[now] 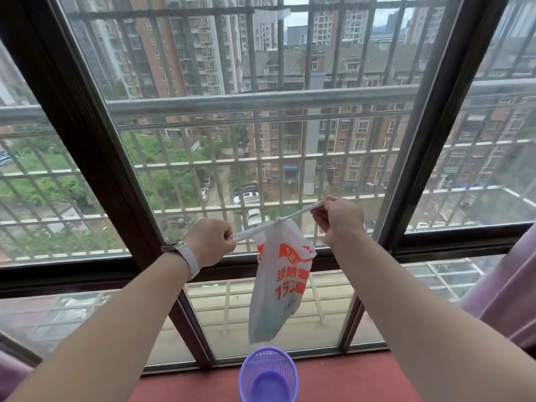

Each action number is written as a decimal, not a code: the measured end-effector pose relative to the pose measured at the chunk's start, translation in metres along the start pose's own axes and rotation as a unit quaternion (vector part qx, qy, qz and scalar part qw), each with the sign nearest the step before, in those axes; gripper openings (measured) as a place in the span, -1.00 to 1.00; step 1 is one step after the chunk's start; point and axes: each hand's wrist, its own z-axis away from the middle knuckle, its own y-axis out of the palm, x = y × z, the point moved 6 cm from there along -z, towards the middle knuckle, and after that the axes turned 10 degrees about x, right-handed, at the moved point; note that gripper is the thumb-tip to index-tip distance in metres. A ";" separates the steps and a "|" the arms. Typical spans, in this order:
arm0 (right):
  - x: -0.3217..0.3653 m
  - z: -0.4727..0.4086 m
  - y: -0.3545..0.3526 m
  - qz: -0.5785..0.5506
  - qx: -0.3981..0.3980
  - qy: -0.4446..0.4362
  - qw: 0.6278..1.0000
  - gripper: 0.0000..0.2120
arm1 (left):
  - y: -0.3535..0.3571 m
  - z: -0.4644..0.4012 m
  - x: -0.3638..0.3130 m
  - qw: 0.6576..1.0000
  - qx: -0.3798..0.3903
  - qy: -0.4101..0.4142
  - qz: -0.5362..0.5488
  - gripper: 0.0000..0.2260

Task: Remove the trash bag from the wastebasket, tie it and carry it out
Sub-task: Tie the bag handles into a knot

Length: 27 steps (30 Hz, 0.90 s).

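Purple wastebasket at 6 o'clock, standing upright on a red sill surface, its mesh wall open and nothing visible inside. Directly above it, clear of the rim, hangs the trash bag: white thin plastic with orange print, slack and nearly flat, bottom corner dangling just over the basket. Both bare forearms reach in from 7 and 5 o'clock. Left hand, at roughly 9 o'clock from the bag's neck, has its fingers curled tight and pinched on one twisted handle strip. Right hand, at about 2 o'clock from the neck and slightly higher, likewise has its fingers closed on the other strip. The two strips run taut between the fists and meet at the bag's gathered top. Pale watch on the left wrist. Behind, a dark-framed window with metal bars outside; apartment blocks and parked cars far below. Pink curtain at 3 o'clock.
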 end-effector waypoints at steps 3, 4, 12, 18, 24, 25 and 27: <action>0.007 -0.014 -0.032 -0.032 -0.054 0.032 0.998 -0.87 | 0.005 0.001 0.010 1.000 -0.004 -0.008 0.008 -0.85; 0.009 -0.018 -0.044 -0.055 -0.083 0.041 0.994 -0.86 | 0.008 0.001 0.014 1.000 -0.004 -0.012 0.015 -0.85; 0.006 -0.037 -0.086 -0.083 -0.149 0.038 0.985 -0.85 | 0.026 0.005 0.034 0.999 0.007 -0.032 0.040 -0.86; 0.028 -0.036 -0.075 0.014 0.002 -0.033 0.999 -0.87 | 0.019 -0.004 0.032 0.989 0.001 -0.061 0.137 -0.81; 0.062 -0.008 -0.031 0.259 0.199 -0.110 0.939 -0.82 | 0.000 -0.019 -0.007 0.868 -0.011 -0.074 0.491 -0.83; 0.066 -0.002 -0.023 0.284 0.221 -0.120 0.925 -0.82 | -0.002 -0.022 -0.022 0.848 0.003 -0.058 0.526 -0.83; 0.071 0.010 -0.005 0.335 0.263 -0.143 0.893 -0.81 | -0.008 -0.028 -0.052 0.808 0.025 -0.034 0.588 -0.81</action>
